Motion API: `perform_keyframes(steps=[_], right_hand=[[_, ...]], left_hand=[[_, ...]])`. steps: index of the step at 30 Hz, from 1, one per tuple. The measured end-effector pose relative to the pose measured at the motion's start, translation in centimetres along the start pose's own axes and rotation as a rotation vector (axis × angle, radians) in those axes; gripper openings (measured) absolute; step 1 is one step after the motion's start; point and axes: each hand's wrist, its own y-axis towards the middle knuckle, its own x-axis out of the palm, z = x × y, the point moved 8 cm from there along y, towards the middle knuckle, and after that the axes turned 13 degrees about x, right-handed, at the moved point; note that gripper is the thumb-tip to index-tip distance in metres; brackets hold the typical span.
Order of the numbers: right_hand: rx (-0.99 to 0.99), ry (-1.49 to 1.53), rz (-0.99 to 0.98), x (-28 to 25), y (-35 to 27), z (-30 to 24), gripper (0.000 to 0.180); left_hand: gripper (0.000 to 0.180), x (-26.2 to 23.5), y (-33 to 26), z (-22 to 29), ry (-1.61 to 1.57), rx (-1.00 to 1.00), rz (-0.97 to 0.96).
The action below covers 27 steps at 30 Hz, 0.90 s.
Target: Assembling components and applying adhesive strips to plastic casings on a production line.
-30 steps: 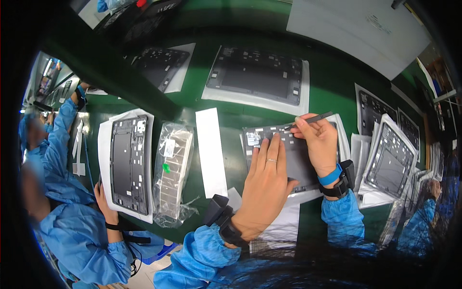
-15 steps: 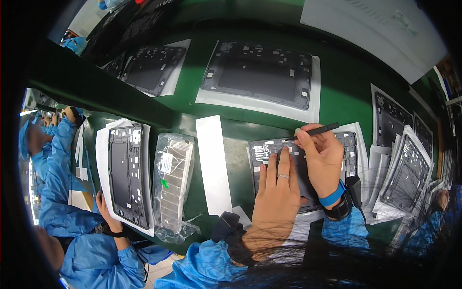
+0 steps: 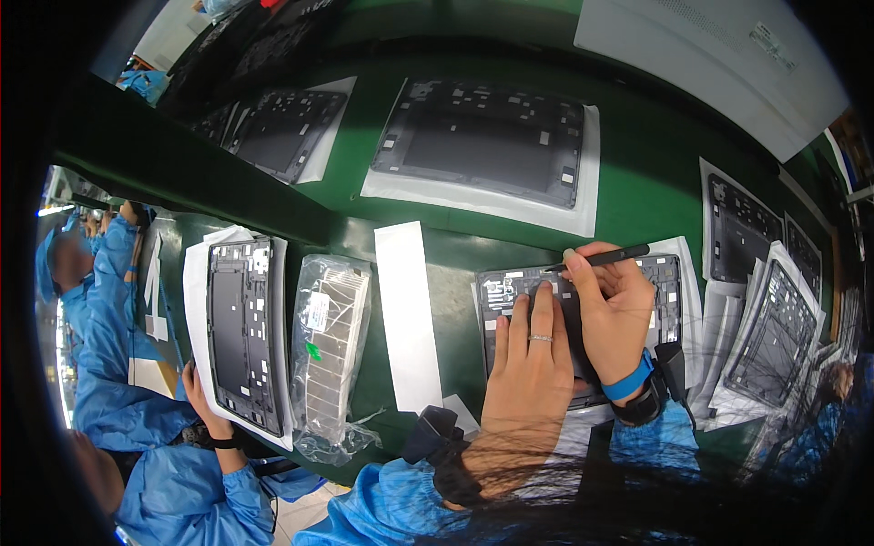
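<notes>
"Where is the dark panel (image 3: 667, 296) placed?"

"It is laid on white paper (image 3: 692, 314) on the green table (image 3: 458, 273). To its left, a white strip (image 3: 407, 318) is seen."

"And the fingers?"

"Those of the left hand (image 3: 533, 373) are extended flat over the panel; by those of the right hand (image 3: 616, 314), a slim black tool (image 3: 619, 256) is gripped, tip near the panel's upper edge."
</notes>
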Motion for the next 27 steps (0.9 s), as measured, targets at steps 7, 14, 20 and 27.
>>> perform_keyframes(steps=[7,14,20,27], right_hand=[[-0.003,-0.003,-0.004,0.2,0.0,-0.1,0.017],[0.023,0.016,0.009,0.0,-0.1,0.4,0.018],[0.023,-0.02,0.0,0.3,-0.1,0.1,0.018],[-0.035,0.042,-0.584,2.2,-4.8,-3.7,0.018]], left_hand=[[0.101,-0.3,0.1,0.0,0.021,-0.017,-0.014],[0.117,0.9,0.5,0.0,0.124,0.023,-0.09],[0.114,-0.9,1.3,-0.2,0.263,-0.023,-0.221],[0.093,-5.5,-9.8,-3.3,-0.191,-0.134,-0.004]])
